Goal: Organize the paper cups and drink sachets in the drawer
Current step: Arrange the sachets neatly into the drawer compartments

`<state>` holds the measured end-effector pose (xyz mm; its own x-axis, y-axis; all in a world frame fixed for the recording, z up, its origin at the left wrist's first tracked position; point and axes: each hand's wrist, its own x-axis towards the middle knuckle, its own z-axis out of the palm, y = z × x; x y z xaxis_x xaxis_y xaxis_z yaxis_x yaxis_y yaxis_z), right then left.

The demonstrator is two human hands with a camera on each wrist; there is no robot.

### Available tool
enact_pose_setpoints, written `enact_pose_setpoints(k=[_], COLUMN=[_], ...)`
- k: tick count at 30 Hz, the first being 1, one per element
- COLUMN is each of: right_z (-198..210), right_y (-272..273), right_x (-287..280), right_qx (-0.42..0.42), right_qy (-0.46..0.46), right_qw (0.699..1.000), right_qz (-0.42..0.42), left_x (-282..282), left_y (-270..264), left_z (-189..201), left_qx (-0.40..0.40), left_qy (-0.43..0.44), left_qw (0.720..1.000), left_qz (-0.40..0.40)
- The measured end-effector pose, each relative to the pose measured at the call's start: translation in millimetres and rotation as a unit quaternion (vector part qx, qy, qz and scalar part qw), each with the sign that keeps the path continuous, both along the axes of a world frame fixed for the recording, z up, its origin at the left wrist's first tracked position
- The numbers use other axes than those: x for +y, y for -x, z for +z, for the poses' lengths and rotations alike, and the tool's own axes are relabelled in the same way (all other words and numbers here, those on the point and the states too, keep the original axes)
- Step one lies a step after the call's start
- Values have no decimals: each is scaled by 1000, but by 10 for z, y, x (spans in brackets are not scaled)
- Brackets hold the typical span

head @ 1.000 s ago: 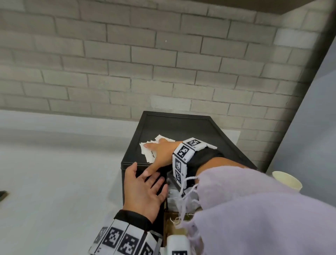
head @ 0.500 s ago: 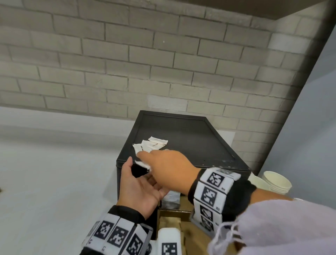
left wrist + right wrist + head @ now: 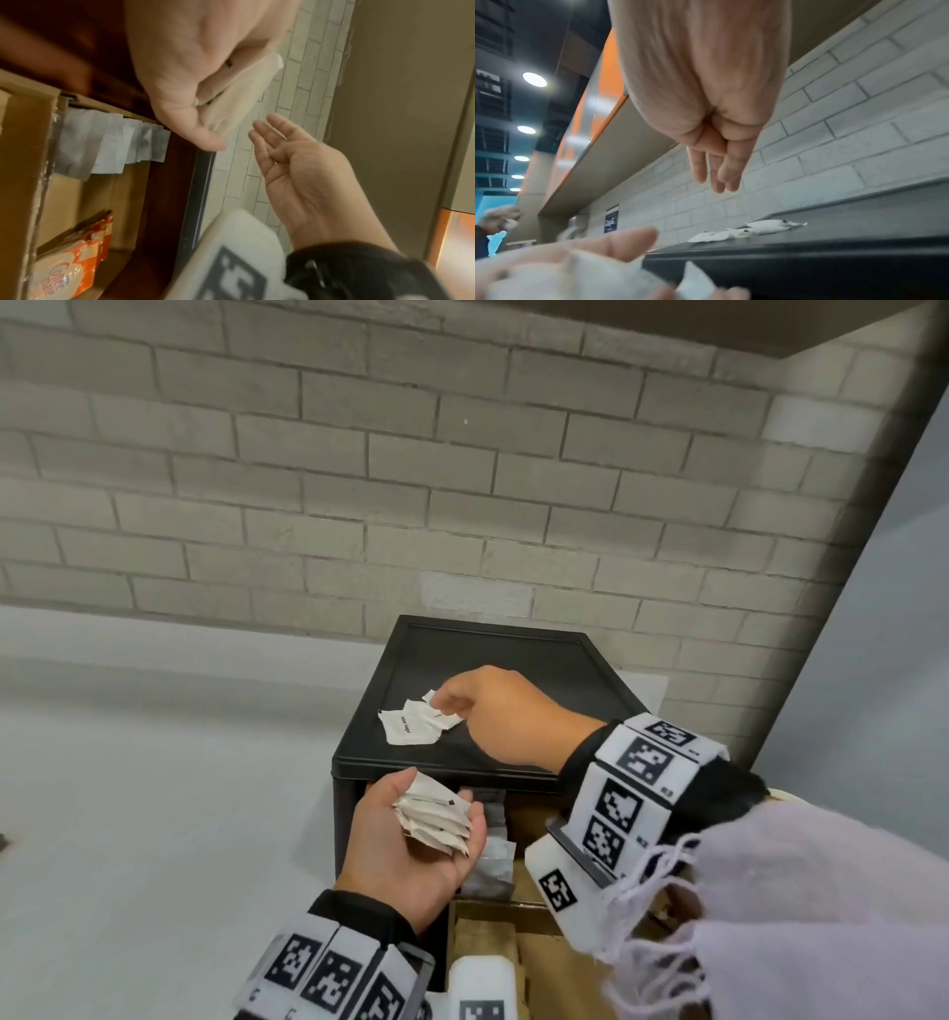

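Observation:
My left hand (image 3: 440, 794) is palm up in front of the black drawer unit (image 3: 513, 670), its thumb and fingers cupped round a stack of white sachets (image 3: 436, 821). The left wrist view shows the same stack of white sachets (image 3: 244, 91) against the palm. Above the unit's top, my right hand (image 3: 447, 706) hangs with straight fingers (image 3: 718, 178) and holds nothing. A few more white sachets (image 3: 413, 726) lie on the top right by those fingertips; the right wrist view shows these loose sachets (image 3: 767, 226) lying flat.
Under the top, the drawer (image 3: 534, 819) stands pulled out with a row of silver sachets (image 3: 107, 142), cardboard dividers (image 3: 25, 121) and an orange creamer packet (image 3: 66, 263). A brick wall rises behind. A pale counter (image 3: 154, 814) spreads left. A person (image 3: 498, 221) stands far off.
My right hand swept sachets off the unit's front edge into my left palm, then went back over the rest. The left hand now holds a stack. Fewer sachets lie on top.

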<state>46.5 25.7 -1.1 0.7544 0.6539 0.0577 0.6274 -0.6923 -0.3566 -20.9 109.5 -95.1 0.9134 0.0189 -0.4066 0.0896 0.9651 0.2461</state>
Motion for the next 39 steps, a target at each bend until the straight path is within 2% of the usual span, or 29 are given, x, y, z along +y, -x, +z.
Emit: enact_pose_setpoints(k=[6,10,15,19,23,32,36,39], right_z=[-131,-187,-293,-429,-425,-310,-318,-350], right_y=[-229,-369,-484,-575,-510,-263,-193,-132], right_x=[190,343,486,521,526,360,225,126], right_qx=[9,109,104,89,83,-12,-46,-34], right_qy=[7,26,149,201,165,146,101,42], right_qw=[998,991,981,974,982,987,991,996], right_qz=[-67,-74,-73,-48,-27,61,80,70], left_x=[-32,-20,-13,0,17,-23,-31,-47], left_y=[19,5,-1,-3,-14,19,11,27], left_z=[29,9,0,-6,-41,1,-8,19], left_qx=[17,21,21,19,12,-3,-2,-29], left_qy=[-28,-30,-24,-19,-4,-42,-41,-17], left_qw=[999,999,999,1000,1000,999,999,999], left_qz=[20,17,13,10,6,4,17,24])
